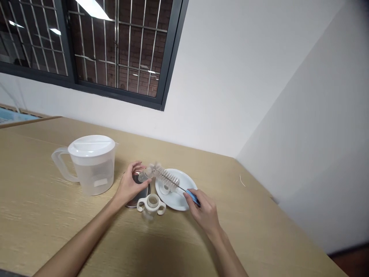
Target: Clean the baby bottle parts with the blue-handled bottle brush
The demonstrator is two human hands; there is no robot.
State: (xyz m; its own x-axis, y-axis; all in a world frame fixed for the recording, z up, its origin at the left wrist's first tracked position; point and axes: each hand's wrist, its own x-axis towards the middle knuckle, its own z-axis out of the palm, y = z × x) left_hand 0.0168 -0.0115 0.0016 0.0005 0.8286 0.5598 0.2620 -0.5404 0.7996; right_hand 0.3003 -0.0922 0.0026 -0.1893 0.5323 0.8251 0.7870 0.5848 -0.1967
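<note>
My left hand [130,185] pinches a small clear teat [143,175] above a round metal bowl [138,200]. My right hand [205,211] grips the blue handle of a bottle brush [168,177]. Its white bristles lie against the teat, over a white plate [178,196]. A small white ring lies on the plate under the bristles. A baby bottle with two white handles [151,204] stands on the wooden table [57,215] between my hands.
A translucent plastic jug with a white lid [91,163] stands left of the bowl. White walls meet at the table's far right corner. A barred dark window [115,46] is above the table.
</note>
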